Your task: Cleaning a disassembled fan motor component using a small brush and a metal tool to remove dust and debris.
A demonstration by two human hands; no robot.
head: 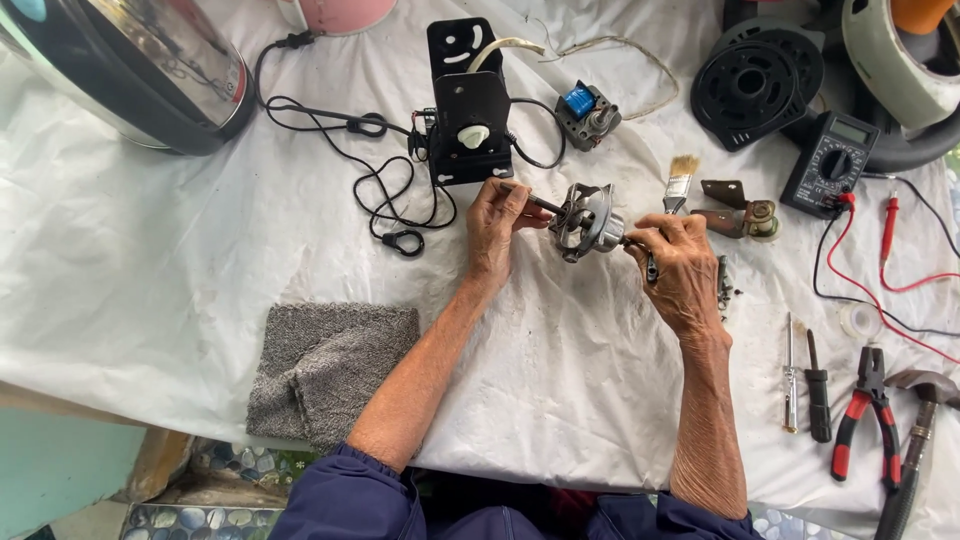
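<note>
Both hands [590,240] grip a grey, seemingly metal motor part [585,220] by its shaft.

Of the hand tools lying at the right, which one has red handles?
The pliers, between the black-handled screwdriver and the hammer; neither of those shows any red.

white sheet [150,260] covering the table, grey towel [325,365], pliers [868,415] with red-and-black handles, black multimeter [830,162] with red leads [880,250], little motor with a blue coil [586,113], navy sleeves [350,500]
</note>
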